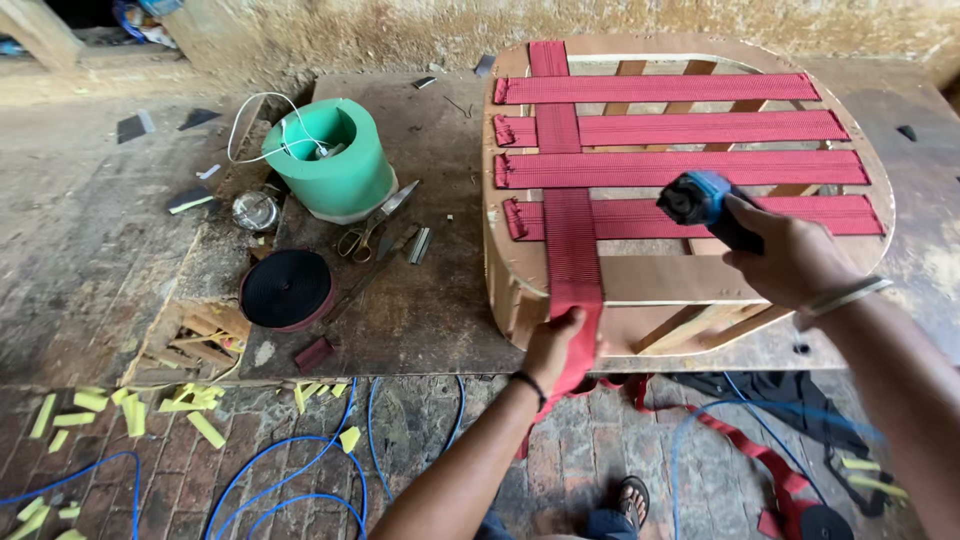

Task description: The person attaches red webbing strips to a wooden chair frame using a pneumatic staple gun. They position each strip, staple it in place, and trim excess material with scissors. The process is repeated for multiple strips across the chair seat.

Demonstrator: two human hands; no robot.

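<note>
Head view: left hand (556, 345) gripping red webbing strap (572, 230), fingers clamped on it, pulling it down over front edge of wooden seat frame (640, 285) lying on worktop (420, 300). Right hand (790, 258) holding blue staple gun (700, 200) closed-fisted above frame. 4 red cross straps (680, 128) running sideways, well apart from green cylinder (330, 155) and black webbing roll (287, 290).

Prob. upholstery workshop, wood seat frame (640, 275), red webbing (680, 128), scissors (372, 225)
</note>
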